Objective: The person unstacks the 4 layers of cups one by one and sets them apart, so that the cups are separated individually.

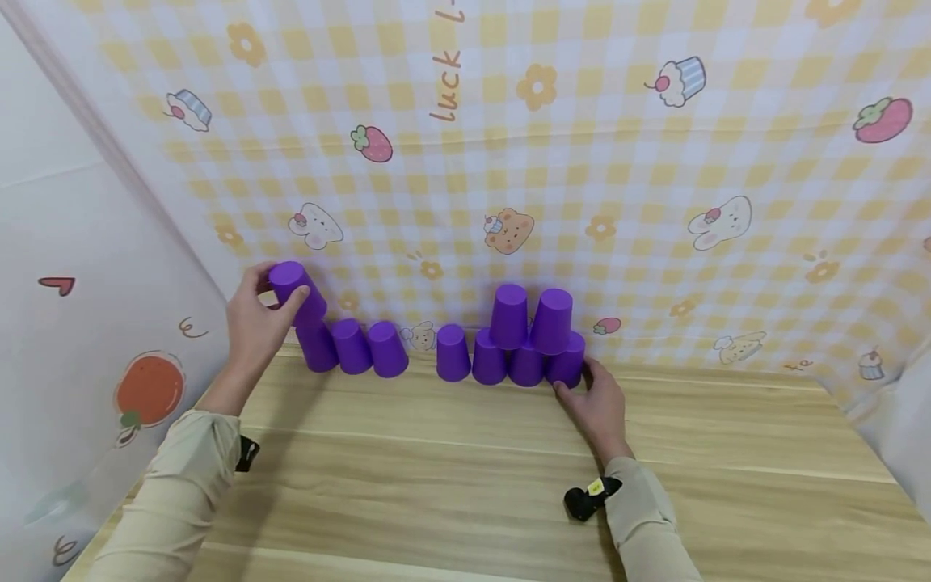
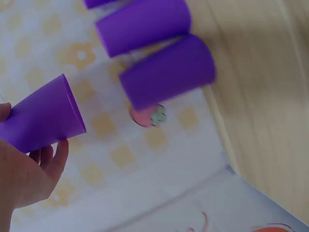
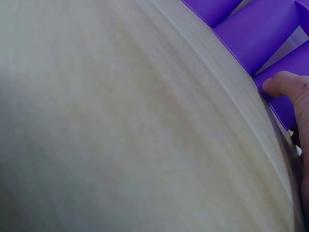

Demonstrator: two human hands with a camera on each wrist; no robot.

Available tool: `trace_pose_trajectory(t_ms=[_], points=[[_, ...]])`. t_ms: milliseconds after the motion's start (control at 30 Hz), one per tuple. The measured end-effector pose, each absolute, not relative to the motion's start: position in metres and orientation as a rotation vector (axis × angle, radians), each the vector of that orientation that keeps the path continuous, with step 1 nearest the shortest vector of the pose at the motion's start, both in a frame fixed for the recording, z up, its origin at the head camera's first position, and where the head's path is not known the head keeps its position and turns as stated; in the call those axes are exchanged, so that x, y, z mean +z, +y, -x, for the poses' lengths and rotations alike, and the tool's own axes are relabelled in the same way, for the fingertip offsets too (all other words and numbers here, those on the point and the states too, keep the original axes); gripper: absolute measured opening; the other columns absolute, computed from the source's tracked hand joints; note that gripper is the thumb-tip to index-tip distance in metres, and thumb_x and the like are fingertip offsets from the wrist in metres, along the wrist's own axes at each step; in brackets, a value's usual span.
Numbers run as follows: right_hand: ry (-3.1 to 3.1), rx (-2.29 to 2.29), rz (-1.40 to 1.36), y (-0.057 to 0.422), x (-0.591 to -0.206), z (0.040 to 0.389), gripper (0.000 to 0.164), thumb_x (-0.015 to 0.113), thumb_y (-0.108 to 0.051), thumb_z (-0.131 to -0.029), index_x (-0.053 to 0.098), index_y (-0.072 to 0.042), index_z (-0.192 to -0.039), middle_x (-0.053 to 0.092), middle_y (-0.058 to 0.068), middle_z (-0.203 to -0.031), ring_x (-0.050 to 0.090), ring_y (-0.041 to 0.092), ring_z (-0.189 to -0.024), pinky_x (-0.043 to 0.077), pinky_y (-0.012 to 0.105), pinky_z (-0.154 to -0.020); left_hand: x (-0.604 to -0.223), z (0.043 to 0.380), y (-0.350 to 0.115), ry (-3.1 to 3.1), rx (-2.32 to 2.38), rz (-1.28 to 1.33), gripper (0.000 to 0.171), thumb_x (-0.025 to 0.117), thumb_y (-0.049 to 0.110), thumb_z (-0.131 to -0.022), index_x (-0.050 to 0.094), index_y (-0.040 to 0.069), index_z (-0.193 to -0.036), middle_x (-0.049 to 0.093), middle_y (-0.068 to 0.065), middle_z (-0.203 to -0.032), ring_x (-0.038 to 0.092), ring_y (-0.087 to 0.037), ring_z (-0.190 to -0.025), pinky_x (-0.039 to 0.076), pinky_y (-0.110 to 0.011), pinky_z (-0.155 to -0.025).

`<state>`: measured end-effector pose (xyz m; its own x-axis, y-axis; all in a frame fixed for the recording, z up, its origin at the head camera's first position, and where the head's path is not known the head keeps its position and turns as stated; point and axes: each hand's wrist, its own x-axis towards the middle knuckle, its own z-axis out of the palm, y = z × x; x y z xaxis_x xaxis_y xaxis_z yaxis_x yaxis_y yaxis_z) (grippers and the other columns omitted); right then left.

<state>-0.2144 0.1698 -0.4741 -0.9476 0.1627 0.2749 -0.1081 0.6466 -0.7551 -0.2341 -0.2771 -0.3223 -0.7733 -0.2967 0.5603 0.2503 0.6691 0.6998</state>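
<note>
My left hand (image 1: 256,322) grips an upside-down purple cup (image 1: 300,293) between thumb and fingers. The cup hangs tilted over the leftmost cup (image 1: 317,347) of a short row; the left wrist view shows a gap between the held cup (image 2: 43,118) and the row cup (image 2: 169,72). With its thumb in front and fingers at the side, my right hand (image 1: 598,404) holds the rightmost bottom cup (image 1: 566,360) of another row. Two cups, the left one (image 1: 509,317) and the right one (image 1: 553,322), stand on top of that row.
Between the two rows is a small gap, with a single cup (image 1: 452,353) on its right side. A checkered cloth wall (image 1: 465,178) rises just behind the cups. The wooden table (image 1: 436,477) extends in front, and a white side wall (image 1: 87,210) stands at left.
</note>
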Motion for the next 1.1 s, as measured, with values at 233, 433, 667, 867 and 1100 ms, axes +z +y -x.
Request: trace_pose_trajectory(t_ms=[233, 433, 667, 867, 1100], points=[[-2.567, 1.185, 0.042, 0.17, -0.475, 0.215, 0.065, 0.075, -0.026, -0.077, 0.049, 0.002, -0.13, 0.054, 0.02, -0.125, 0.053, 0.033, -0.113, 0.043, 0.04, -0.096, -0.33, 0.234, -0.305, -2.165, -1.019, -0.153, 0.051, 0.071, 0.019, -0.081, 0.052, 0.001, -0.125, 0.06, -0.013, -0.116, 0.056, -0.026, -0.098, 0.046, -0.013, -0.072], [-2.561, 1.196, 0.048, 0.172, -0.473, 0.214, 0.064, 0.075, -0.025, -0.077, 0.049, 0.002, -0.129, 0.054, 0.02, -0.124, 0.053, 0.034, -0.113, 0.043, 0.04, -0.096, -0.336, 0.235, -0.325, -2.181, -1.016, -0.254, 0.053, 0.066, 0.021, -0.084, 0.048, -0.001, -0.129, 0.057, -0.02, -0.119, 0.053, -0.033, -0.104, 0.041, -0.035, -0.091], [-2.56, 1.198, 0.048, 0.173, -0.474, 0.216, 0.064, 0.075, -0.025, -0.078, 0.048, 0.002, -0.13, 0.054, 0.02, -0.125, 0.052, 0.034, -0.114, 0.043, 0.04, -0.096, -0.353, 0.229, -0.343, -2.285, -1.032, -0.346, 0.057, 0.062, 0.023, -0.088, 0.042, -0.004, -0.133, 0.055, -0.03, -0.117, 0.049, -0.036, -0.108, 0.035, -0.046, -0.098], [-2.552, 1.208, 0.057, 0.172, -0.477, 0.217, 0.065, 0.075, -0.026, -0.077, 0.048, 0.001, -0.13, 0.054, 0.019, -0.126, 0.052, 0.032, -0.114, 0.043, 0.039, -0.097, -0.369, 0.228, -0.348, -2.341, -1.044, -0.355, 0.058, 0.064, 0.02, -0.088, 0.039, -0.008, -0.133, 0.052, -0.033, -0.12, 0.05, -0.041, -0.11, 0.041, -0.05, -0.095], [-2.53, 1.216, 0.056, 0.169, -0.478, 0.215, 0.064, 0.074, -0.025, -0.077, 0.049, 0.002, -0.129, 0.055, 0.02, -0.124, 0.053, 0.032, -0.113, 0.044, 0.039, -0.096, -0.391, 0.229, -0.349, -2.376, -1.016, -0.386, 0.057, 0.065, 0.016, -0.086, 0.04, -0.011, -0.13, 0.052, -0.035, -0.117, 0.052, -0.043, -0.107, 0.043, -0.049, -0.091]])
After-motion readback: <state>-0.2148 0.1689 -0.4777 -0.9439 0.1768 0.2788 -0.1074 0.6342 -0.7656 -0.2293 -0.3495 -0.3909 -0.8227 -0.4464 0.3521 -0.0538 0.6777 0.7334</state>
